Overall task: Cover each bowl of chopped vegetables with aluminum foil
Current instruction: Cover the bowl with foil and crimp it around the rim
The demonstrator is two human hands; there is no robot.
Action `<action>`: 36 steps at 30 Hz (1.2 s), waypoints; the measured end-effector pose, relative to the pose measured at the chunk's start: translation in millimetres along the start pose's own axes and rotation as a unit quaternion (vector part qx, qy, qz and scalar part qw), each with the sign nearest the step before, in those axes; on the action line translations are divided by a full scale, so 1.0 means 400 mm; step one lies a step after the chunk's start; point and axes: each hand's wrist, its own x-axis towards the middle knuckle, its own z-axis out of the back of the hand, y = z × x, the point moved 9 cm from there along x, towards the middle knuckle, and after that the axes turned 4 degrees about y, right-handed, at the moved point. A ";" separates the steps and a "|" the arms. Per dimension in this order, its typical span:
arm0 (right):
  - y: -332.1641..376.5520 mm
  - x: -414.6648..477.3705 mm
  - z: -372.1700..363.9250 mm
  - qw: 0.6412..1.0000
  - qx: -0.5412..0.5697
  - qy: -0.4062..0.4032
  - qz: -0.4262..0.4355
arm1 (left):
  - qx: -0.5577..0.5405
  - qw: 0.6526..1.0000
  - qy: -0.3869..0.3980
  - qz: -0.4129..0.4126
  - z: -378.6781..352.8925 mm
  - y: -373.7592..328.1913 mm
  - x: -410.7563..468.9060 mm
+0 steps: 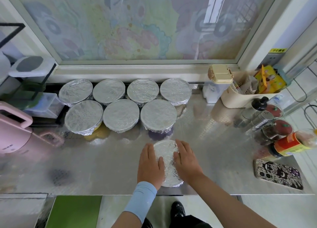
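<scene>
Counter (103, 167) first: shiny steel, running wide under both our hands. Past our fingertips sit seven bowls (121, 115) in two rows, four at the back and three nearer, every one with foil (158, 113) stretched tight across the top. Way off to the left of our left hand (150, 162) there's a pink appliance (12, 133), and well beyond our right hand (186, 160) a cream basket (240, 97) stuffed with packets. The eighth bowl (171, 183) is right under us near the counter's front edge, its own foil top crinkled. Our left hand lies flat on its left side and our right hand flat on its right side, fingers straight and close together, pressing the foil down. Out to the right of our right hand lies a phone (277, 175) in a black-and-white patterned case, with spice jars (277, 130) just beyond it.
</scene>
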 end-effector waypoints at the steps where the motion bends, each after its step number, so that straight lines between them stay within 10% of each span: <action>1: 0.011 0.011 -0.004 1.000 -0.016 0.016 0.010 | 0.047 0.999 -0.002 -0.025 0.009 -0.010 0.012; 7: 0.053 0.040 -0.013 0.974 -0.221 0.046 0.023 | 0.217 0.963 0.075 -0.140 -0.025 -0.062 0.069; 21: 0.025 0.069 -0.003 0.995 -0.079 0.068 -0.007 | 0.185 0.977 0.046 -0.093 -0.014 -0.049 0.099; 27: 0.008 0.071 0.066 0.994 -0.023 -0.107 -0.004 | 0.156 0.964 0.054 -0.208 -0.024 -0.095 0.128; 36: 0.003 0.106 0.045 0.993 0.061 -0.097 -0.042 | 0.003 0.990 0.034 -0.140 0.012 -0.093 0.182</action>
